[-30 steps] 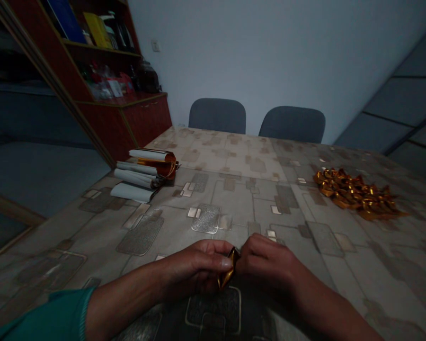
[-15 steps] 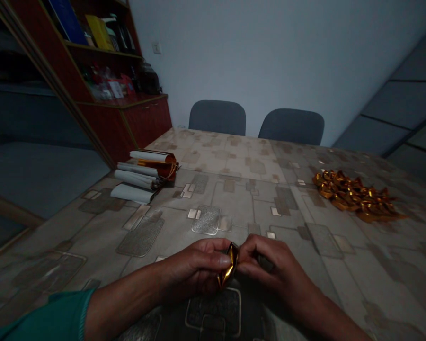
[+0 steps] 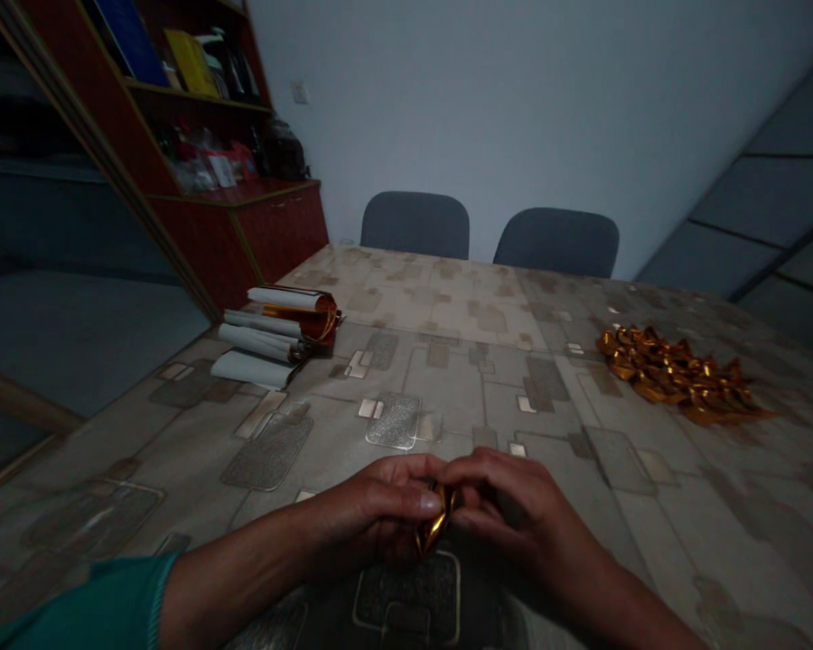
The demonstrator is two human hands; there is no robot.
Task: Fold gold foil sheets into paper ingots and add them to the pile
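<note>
A small folded piece of shiny gold foil paper (image 3: 431,533) is held low over the near side of the table. My left hand (image 3: 386,501) pinches it between thumb and fingers from the left. From the right, my right hand (image 3: 508,496) grips its upper end, the index finger bent over the top and the thumb below. The fingers cover much of the folded paper. To the right on the table lies a cluster of several folded gold foil pieces (image 3: 677,375). At the left sits a stack of folded foil sheets (image 3: 264,343) with pale backs, apparently tied together.
A patterned cloth covers the table (image 3: 461,388). Two grey chairs (image 3: 415,224) stand at its far side against the wall. A red-brown cabinet (image 3: 277,226) with filled shelves is behind the table's left corner.
My right hand has shifted slightly left, its index finger now over the top of the folded foil paper. My left hand keeps its hold in about the same place.
</note>
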